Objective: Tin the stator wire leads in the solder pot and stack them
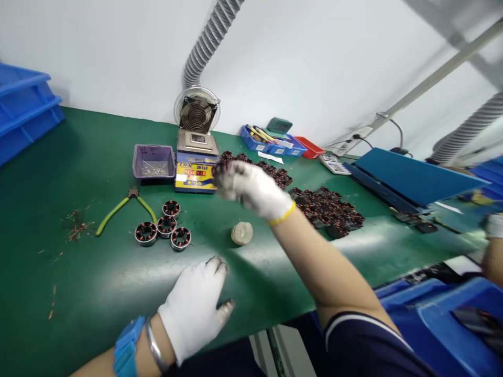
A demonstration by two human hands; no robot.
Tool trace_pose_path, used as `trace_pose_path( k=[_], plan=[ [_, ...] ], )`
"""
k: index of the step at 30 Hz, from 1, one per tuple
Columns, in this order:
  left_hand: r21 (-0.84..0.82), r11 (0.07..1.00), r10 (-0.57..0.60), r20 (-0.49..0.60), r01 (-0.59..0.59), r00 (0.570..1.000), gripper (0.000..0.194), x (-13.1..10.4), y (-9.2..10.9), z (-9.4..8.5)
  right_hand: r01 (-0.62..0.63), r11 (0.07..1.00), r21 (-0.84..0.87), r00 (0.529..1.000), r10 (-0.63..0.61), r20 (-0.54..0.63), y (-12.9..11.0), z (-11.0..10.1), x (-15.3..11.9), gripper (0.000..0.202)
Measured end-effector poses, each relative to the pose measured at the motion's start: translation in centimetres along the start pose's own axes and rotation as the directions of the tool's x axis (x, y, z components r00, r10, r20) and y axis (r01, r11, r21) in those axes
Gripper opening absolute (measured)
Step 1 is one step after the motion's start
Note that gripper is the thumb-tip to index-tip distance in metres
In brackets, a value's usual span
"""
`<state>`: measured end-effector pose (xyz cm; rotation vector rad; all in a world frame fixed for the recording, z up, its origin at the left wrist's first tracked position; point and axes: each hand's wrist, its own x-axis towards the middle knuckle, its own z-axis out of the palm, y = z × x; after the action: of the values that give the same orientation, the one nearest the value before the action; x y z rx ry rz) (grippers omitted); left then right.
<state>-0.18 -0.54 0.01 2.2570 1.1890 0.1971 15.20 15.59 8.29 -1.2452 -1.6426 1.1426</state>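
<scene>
My right hand (255,191), in a white glove, is raised beside the yellow soldering pot with a red digital display (195,175). Its fingers close around a dark copper-wound motor stator (220,172), blurred and partly covered by the glove. My left hand (198,303), gloved too, lies at the front of the green table with thumb apart from the fingers and nothing in it. Between the hands stands a small whitish round container (241,233). Several stators in silver rings (166,226) sit left of it, by green-handled cutters (134,193).
Many stators (330,209) crowd the table on the right. A purple bin (154,162) adjoins the pot, with a fan and duct (197,116) behind. Wire scraps (78,228) lie left. Blue crates (27,112) and a blue panel (420,175) flank the table; another person's hand (494,225) shows far right.
</scene>
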Motion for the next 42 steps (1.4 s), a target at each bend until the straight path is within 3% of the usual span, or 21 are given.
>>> trace_pose_path(
  k=[2,5,8,10,12,13,15,17,19,22,25,27,29,31,33,35,36,38,40,42],
  plan=[
    [0.001,0.996,0.089,0.024,-0.089,0.996,0.057,-0.4,0.3,0.8,-0.127,0.989,0.081,0.988,0.119,0.100,2.6,1.8,-5.1,0.055],
    [-0.033,0.984,0.176,0.043,-0.175,0.983,0.064,-0.9,0.4,1.8,-0.098,0.980,-0.176,0.980,0.126,0.155,5.6,4.6,-9.9,0.059],
    [-0.056,0.984,0.175,0.076,-0.171,0.982,0.072,-0.8,0.4,2.4,0.049,0.897,-0.439,0.981,0.040,0.190,6.6,6.4,-11.2,0.057],
    [-0.044,0.991,0.131,0.076,-0.128,0.988,0.073,-0.6,0.4,2.6,0.141,0.863,-0.485,0.963,-0.006,0.270,6.2,6.3,-11.1,0.065],
    [-0.016,0.999,0.053,0.033,-0.052,0.998,0.070,-0.4,0.5,2.8,0.226,0.859,-0.459,0.941,-0.071,0.332,5.4,5.0,-10.7,0.077],
    [0.002,1.000,0.006,-0.003,-0.006,1.000,0.069,-0.2,0.6,2.8,0.246,0.858,-0.451,0.947,-0.114,0.299,5.0,3.9,-10.3,0.079],
    [0.041,0.996,-0.071,-0.080,0.074,0.994,0.072,-0.1,0.6,2.9,0.223,0.836,-0.502,0.974,-0.207,0.089,4.5,1.1,-9.2,0.074],
    [0.078,0.990,-0.109,-0.144,0.121,0.984,0.075,-0.1,0.7,2.8,0.075,0.754,-0.653,0.953,-0.246,-0.175,4.9,-1.9,-7.4,0.070],
    [0.106,0.983,-0.131,-0.184,0.152,0.974,0.071,-0.1,0.6,2.5,-0.155,0.610,-0.777,0.943,-0.143,-0.301,6.0,-4.3,-5.4,0.075],
    [0.108,0.981,-0.134,-0.214,0.160,0.968,0.065,-0.2,0.6,2.1,-0.299,0.469,-0.831,0.946,0.030,-0.323,8.1,-6.2,-3.0,0.072],
    [-0.016,0.993,-0.120,-0.255,0.120,0.959,0.061,-0.2,0.5,1.8,-0.283,0.496,-0.821,0.950,0.030,-0.309,9.1,-6.6,-2.5,0.062],
    [-0.259,0.960,-0.173,-0.256,0.105,0.951,0.057,-0.4,0.4,1.5,-0.284,0.531,-0.799,0.947,0.024,-0.321,8.7,-6.7,-3.6,0.063],
    [-0.611,0.784,-0.252,-0.151,0.111,0.956,0.059,-0.6,0.5,1.2,-0.191,0.691,-0.697,0.962,-0.011,-0.274,7.7,-6.4,-5.8,0.071],
    [-0.887,0.442,-0.260,0.017,0.134,0.965,0.066,-0.9,0.5,0.7,0.001,0.899,-0.438,0.985,-0.076,-0.154,6.4,-5.5,-8.8,0.076],
    [-0.986,0.094,-0.181,0.116,0.134,0.977,0.068,-1.1,0.5,0.3,0.107,0.986,-0.128,0.994,-0.107,0.009,5.2,-3.9,-11.8,0.076],
    [-0.986,-0.105,-0.109,0.139,0.128,0.984,0.059,-1.1,0.5,0.0,0.095,0.995,0.027,0.978,-0.098,0.182,4.4,-1.9,-14.3,0.075],
    [-0.982,-0.148,-0.100,0.134,0.119,0.986,0.053,-1.1,0.5,-0.1,0.088,0.995,0.038,0.970,-0.094,0.223,4.2,-1.0,-15.3,0.074],
    [-0.984,-0.163,-0.139,0.101,0.078,0.985,0.043,-0.9,0.5,-0.1,0.126,0.992,-0.028,0.979,-0.120,0.168,4.4,0.7,-16.5,0.074],
    [-0.987,-0.162,-0.207,0.051,0.018,0.977,0.037,-0.8,0.5,-0.1,0.221,0.971,-0.095,0.975,-0.223,-0.013,5.1,1.9,-17.1,0.067],
    [-0.984,-0.174,-0.243,0.015,-0.029,0.970,0.035,-0.7,0.4,-0.1,0.319,0.944,-0.087,0.927,-0.330,-0.178,5.9,2.7,-17.3,0.052]
  ],
)
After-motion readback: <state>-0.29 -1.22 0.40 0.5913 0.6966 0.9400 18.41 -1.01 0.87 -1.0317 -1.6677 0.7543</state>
